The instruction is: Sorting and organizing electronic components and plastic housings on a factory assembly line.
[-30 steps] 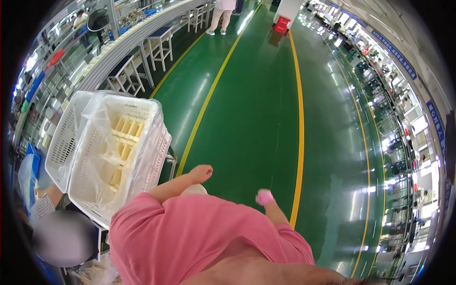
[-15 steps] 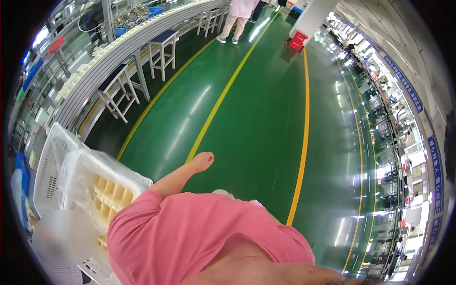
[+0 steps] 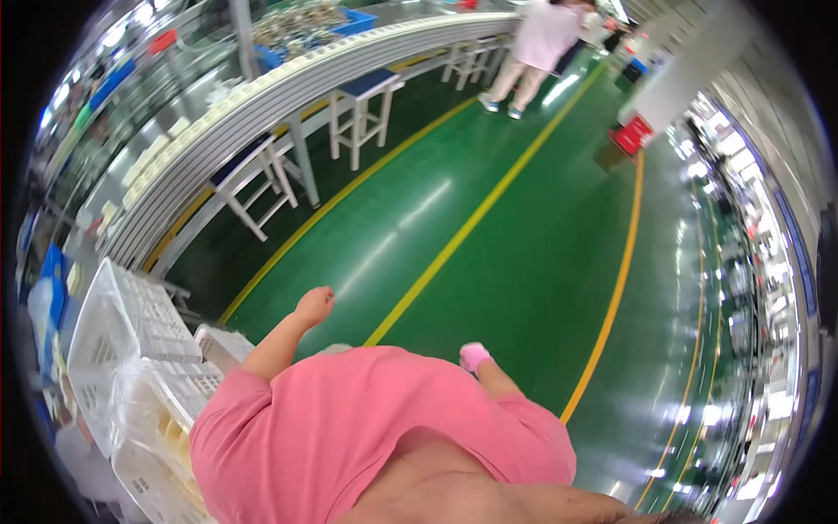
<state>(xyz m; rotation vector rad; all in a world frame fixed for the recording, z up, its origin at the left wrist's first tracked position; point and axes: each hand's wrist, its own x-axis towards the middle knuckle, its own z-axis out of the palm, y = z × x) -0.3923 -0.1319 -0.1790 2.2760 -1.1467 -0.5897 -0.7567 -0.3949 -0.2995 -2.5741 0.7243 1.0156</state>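
My left hand [image 3: 315, 306] is held out over the green floor, its fingers curled closed with nothing visible in them. It is nearest to the stacked white plastic crates [image 3: 140, 319] on my left. Past the front of my pink shirt, my right hand [image 3: 474, 355] shows only in part. Something pale pink covers it or lies in it; I cannot tell which, and the fingers cannot be made out. Clear plastic film and cream-coloured pieces [image 3: 175, 437] fill the nearest crate.
A curved roller conveyor [image 3: 188, 166] with stools [image 3: 362, 92] runs along the left. Ahead, a person in a pale pink top [image 3: 543, 35] stands beside it. A red box [image 3: 630, 135] sits at a pillar [image 3: 676, 87]. Yellow lines [image 3: 489, 205] mark the green floor [image 3: 524, 279].
My left hand has moved left and slightly down in the picture. My right hand has come into view past my shirt. The conveyor, stools and person have shifted right and look nearer.
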